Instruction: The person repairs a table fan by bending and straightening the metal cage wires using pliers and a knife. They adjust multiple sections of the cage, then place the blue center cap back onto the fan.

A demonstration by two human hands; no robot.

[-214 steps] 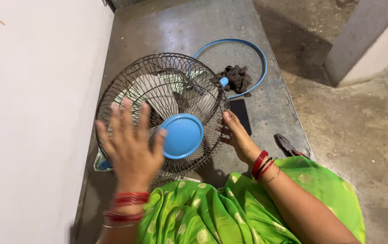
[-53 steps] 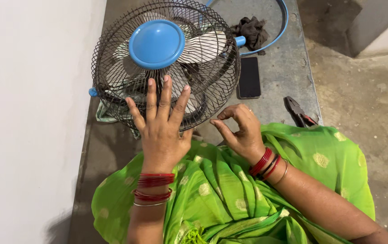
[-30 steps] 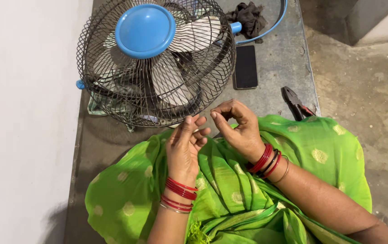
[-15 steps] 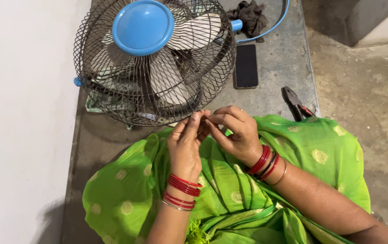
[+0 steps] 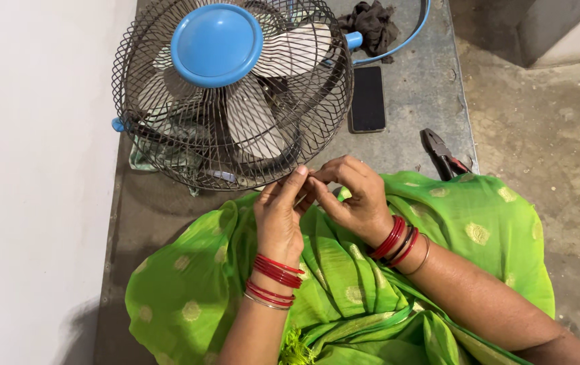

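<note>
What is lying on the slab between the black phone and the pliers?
Nothing: in the head view, only bare grey slab lies between the phone and the pliers.

- Fan grille (image 5: pixel 168 145): dark wire; hub cap (image 5: pixel 216 44) light blue; blades (image 5: pixel 253 125) pale grey.
- Garment (image 5: pixel 344 270): bright green, yellow-gold round motifs.
- Bangles (image 5: pixel 275 272): red, on both wrists.
- Phone (image 5: pixel 368 99): black.
- Cloth (image 5: pixel 373 26): dark brown.
- Ring (image 5: pixel 405 42): blue.
- Counter (image 5: pixel 418 115): grey.
</note>
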